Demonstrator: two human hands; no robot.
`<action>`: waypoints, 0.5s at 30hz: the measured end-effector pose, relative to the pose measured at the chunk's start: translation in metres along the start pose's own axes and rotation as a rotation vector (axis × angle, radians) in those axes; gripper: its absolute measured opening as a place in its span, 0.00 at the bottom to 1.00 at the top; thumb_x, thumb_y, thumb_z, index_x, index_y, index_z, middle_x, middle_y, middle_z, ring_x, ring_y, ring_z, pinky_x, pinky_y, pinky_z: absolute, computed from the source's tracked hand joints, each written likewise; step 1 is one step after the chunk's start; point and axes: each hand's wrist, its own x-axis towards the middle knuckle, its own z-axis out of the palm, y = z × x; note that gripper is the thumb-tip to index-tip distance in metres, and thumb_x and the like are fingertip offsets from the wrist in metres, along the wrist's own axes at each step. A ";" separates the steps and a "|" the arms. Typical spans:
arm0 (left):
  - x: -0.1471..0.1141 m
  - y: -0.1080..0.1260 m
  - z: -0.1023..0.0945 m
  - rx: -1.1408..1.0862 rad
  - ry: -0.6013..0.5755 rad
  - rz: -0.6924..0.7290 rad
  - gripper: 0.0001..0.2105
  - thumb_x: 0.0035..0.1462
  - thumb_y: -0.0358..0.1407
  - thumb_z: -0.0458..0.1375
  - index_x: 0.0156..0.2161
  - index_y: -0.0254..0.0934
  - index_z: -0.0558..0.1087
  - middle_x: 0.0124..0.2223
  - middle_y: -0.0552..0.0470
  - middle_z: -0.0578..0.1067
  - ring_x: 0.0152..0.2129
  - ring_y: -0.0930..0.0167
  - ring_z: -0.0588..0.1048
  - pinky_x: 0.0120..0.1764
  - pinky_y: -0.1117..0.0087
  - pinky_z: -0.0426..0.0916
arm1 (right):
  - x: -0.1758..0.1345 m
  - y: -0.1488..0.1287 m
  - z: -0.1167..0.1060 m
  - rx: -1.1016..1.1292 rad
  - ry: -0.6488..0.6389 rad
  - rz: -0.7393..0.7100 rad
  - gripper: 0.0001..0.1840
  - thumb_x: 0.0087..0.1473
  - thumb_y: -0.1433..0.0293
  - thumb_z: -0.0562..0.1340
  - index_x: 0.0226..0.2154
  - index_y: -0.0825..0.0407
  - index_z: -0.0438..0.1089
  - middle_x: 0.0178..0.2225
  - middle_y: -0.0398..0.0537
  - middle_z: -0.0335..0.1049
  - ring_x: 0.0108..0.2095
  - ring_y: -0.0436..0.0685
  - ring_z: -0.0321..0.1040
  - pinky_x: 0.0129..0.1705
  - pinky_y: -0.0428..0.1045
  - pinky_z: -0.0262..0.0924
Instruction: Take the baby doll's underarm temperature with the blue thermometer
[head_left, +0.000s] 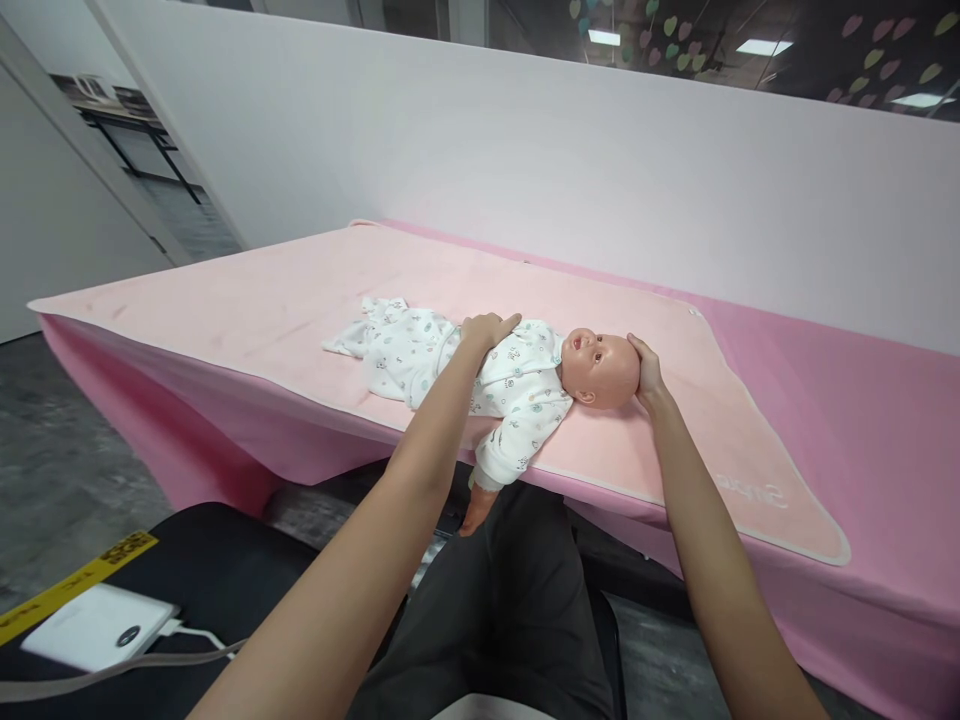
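Note:
A baby doll (525, 375) in a white printed outfit lies face up on a pale pink mat (247, 300), its head to the right. My left hand (489, 330) rests across the doll's belly, with a finger stretched toward its chest; the other fingers are partly hidden. At the crown of the doll's head (611, 372), my right hand (646, 370) is cupped, fingers curving behind it. One doll arm (480, 500) hangs over the near edge of the table. The legs of the outfit (390, 345) extend to the left.
A darker pink cloth (885, 450) covers the table under the mat. Behind it stands a white partition (525, 150). To my lower left, a black chair (225, 540) holds a white power bank (101, 625) with a cable. A doorway opens at far left.

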 end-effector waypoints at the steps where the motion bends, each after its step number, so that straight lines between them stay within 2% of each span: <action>1: 0.000 0.000 0.000 0.000 0.002 -0.002 0.35 0.52 0.57 0.34 0.46 0.34 0.72 0.48 0.40 0.73 0.46 0.57 0.70 0.49 0.61 0.58 | 0.000 0.000 0.000 0.000 0.003 0.000 0.15 0.39 0.56 0.61 0.21 0.51 0.66 0.21 0.41 0.70 0.31 0.56 0.70 0.32 0.48 0.62; 7: -0.003 0.001 -0.001 -0.006 0.007 0.002 0.35 0.52 0.57 0.34 0.46 0.34 0.72 0.47 0.40 0.74 0.45 0.57 0.70 0.48 0.61 0.58 | 0.006 0.002 -0.004 -0.010 0.030 -0.022 0.17 0.41 0.54 0.60 0.26 0.51 0.70 0.28 0.45 0.73 0.37 0.57 0.69 0.40 0.50 0.62; 11: -0.005 0.002 -0.002 -0.010 0.001 0.000 0.35 0.52 0.57 0.34 0.44 0.34 0.73 0.46 0.40 0.75 0.44 0.58 0.71 0.48 0.62 0.59 | 0.013 0.000 -0.014 0.007 0.127 -0.110 0.21 0.45 0.51 0.57 0.31 0.51 0.72 0.36 0.47 0.73 0.43 0.57 0.67 0.47 0.51 0.59; 15: -0.005 0.002 -0.002 -0.021 0.008 -0.005 0.34 0.52 0.57 0.35 0.45 0.34 0.72 0.46 0.40 0.74 0.45 0.58 0.71 0.48 0.61 0.58 | 0.015 -0.003 -0.020 0.069 0.207 -0.172 0.22 0.47 0.51 0.54 0.32 0.50 0.71 0.38 0.48 0.72 0.43 0.56 0.67 0.46 0.52 0.59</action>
